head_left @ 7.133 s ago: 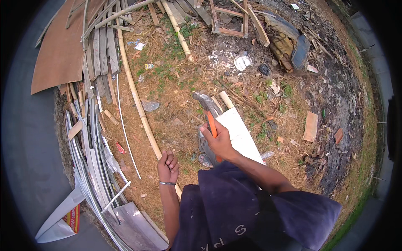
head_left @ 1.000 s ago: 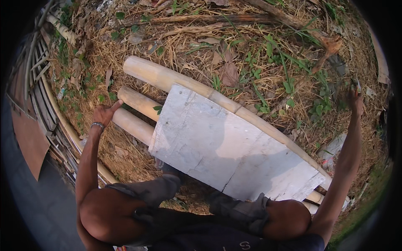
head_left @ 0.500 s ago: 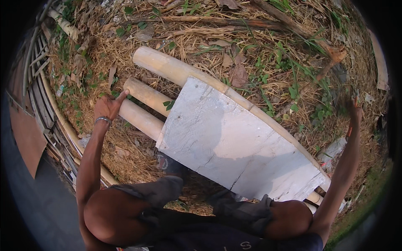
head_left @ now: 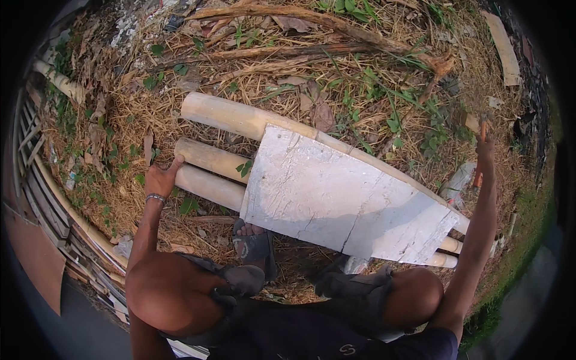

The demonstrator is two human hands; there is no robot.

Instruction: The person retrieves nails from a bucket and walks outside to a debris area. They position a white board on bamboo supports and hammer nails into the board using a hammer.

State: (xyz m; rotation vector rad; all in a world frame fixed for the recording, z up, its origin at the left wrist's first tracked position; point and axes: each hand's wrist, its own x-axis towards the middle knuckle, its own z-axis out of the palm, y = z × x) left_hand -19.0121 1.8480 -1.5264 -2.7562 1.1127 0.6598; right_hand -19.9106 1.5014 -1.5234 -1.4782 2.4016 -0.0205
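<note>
A white worn board (head_left: pixel 336 192) with cracks lies over three bamboo poles. The far bamboo pole (head_left: pixel 222 114) is the thickest. The middle bamboo pole (head_left: pixel 210 157) and near bamboo pole (head_left: pixel 207 186) stick out to the left of the board. My left hand (head_left: pixel 162 181) grips the left end of the near pole, its thumb by the middle pole's end. Raised at the right, apart from the board, my right hand (head_left: pixel 486 147) is closed around a tool with an orange handle (head_left: pixel 478 179). The tool's head is too unclear to name.
Dry straw and green weeds cover the ground. Branches (head_left: pixel 336 24) lie beyond the poles. Wooden strips and long poles are stacked at the left beside a brown sheet (head_left: pixel 39 258). My sandalled foot (head_left: pixel 255 246) is under the board's near edge. A clear plastic piece (head_left: pixel 459 183) lies at the right.
The view has shifted, and the board and poles sit at a flatter angle in it. My right hand, blurred before, shows more clearly with the orange handle. My left hand keeps its grip.
</note>
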